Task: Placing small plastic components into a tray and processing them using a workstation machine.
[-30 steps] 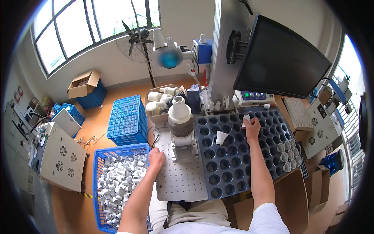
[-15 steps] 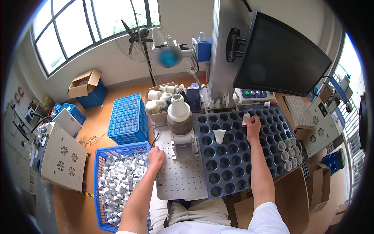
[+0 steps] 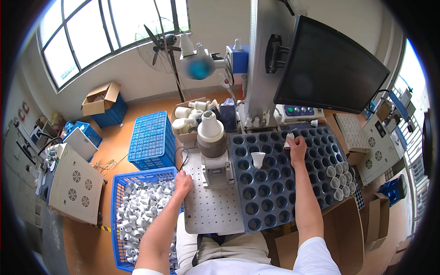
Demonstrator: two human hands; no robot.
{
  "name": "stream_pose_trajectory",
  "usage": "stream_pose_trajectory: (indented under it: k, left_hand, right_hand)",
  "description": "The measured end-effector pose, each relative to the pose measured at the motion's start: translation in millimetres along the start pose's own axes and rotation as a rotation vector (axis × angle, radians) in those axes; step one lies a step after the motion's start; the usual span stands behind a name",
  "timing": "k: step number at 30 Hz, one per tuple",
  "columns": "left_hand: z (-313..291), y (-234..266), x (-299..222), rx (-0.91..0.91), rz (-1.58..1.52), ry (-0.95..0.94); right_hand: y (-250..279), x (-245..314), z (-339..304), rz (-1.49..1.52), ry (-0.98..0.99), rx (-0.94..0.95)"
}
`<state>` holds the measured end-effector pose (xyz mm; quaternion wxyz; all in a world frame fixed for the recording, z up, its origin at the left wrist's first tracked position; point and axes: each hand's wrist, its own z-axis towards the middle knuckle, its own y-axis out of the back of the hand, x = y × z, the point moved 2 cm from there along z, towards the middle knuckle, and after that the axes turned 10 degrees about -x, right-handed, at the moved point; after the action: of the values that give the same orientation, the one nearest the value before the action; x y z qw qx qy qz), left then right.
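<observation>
My right hand [image 3: 297,149] is over the black tray [image 3: 256,192] of round pockets, its fingers closed on a crumpled white piece [image 3: 289,139]; whether it is paper or cloth I cannot tell. A white plastic cup [image 3: 258,160] stands on the tray to the left of that hand. My left hand [image 3: 184,182] lies at the left edge of the perforated metal plate [image 3: 208,208], fingers curled, and anything inside them is hidden. Beyond the plate, a white cone-shaped part [image 3: 210,124] sits upright on a round holder [image 3: 213,145].
A blue basket [image 3: 120,185] of loose white parts stands at my left, with a blue crate [image 3: 149,142] behind it. Several white cups [image 3: 339,182] fill pockets at the tray's right. A monitor [image 3: 332,66] hangs above; a cardboard box [image 3: 339,229] sits below the tray.
My left hand has shifted very slightly away from me along the plate's edge. My right hand stays in place with the white piece, which is turned a little.
</observation>
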<state>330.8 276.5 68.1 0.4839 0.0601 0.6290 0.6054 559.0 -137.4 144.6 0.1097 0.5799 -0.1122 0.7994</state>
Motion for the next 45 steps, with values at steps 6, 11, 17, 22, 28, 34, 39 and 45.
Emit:
stream_pose_trajectory:
  k: [6,11,17,22,28,34,39,45]
  left_hand:
    - [65.6,125.9,-139.4,-0.182,-0.681,-0.255]
    - [72.1,148.2,-210.0,-0.067,-0.705,-0.677]
    - [67.0,241.5,-144.6,-0.308,-0.920,-0.384]
    - [75.6,202.0,187.0,-0.659,-0.397,0.009]
    - [-28.6,165.0,353.7,-0.429,0.276,0.481]
    - [-22.1,89.6,284.7,-0.026,0.177,0.283]
    - [7.3,7.4,180.0,0.051,0.134,-0.035]
    - [11.7,-27.7,-39.3,0.228,-0.023,0.179]
  right_hand:
    - [-44.5,69.4,-12.7,0.307,-0.116,0.128]
    - [-140.6,182.9,-78.8,0.534,0.082,0.492]
    - [-168.8,196.2,-129.6,0.324,0.253,0.610]
    - [-175.0,193.4,-143.1,0.306,0.282,0.629]
    - [-83.5,136.5,-93.5,-0.408,0.490,0.555]
    - [-68.0,79.1,-124.0,-0.835,0.639,0.608]
    - [-93.3,90.0,-128.8,-0.567,0.576,0.690]
    - [-31.6,91.1,-38.2,-1.049,0.693,0.782]
